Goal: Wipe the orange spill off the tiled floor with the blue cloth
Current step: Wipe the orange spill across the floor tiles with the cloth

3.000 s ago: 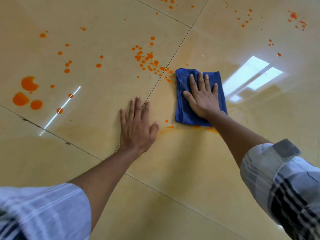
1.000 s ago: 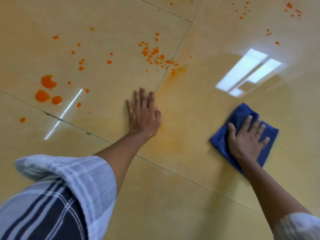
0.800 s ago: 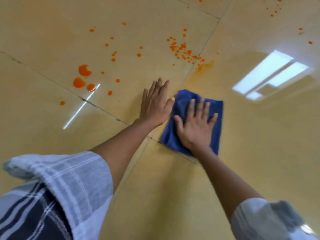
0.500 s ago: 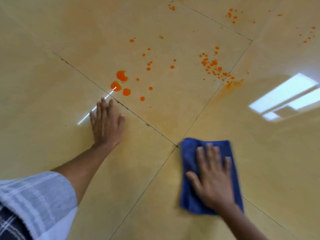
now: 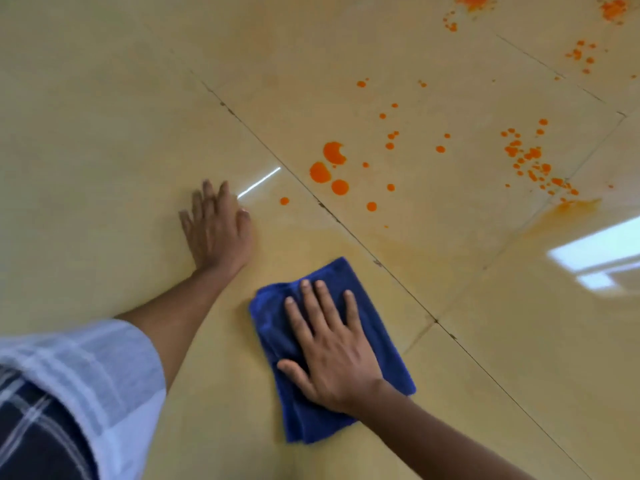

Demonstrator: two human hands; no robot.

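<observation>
blue cloth (image 5: 377, 327): folded into a rough rectangle, flat on the tiled floor (image 5: 104, 133), near centre, long axis angled near-left to far-right, far edge slightly rumpled. orange spill (image 5: 334, 153): three big round blobs just beyond the cloth, past a grout line; small droplets scattered far and right of them, dense cluster further right, more at the far-right edge. Pale orange smear on the right, near that cluster. Floor glossy beige.

Glossy beige tiled floor (image 5: 104, 116) beneath you
On it: orange spill (image 5: 334, 153) drops, folded blue cloth (image 5: 384, 344), both your palms
</observation>
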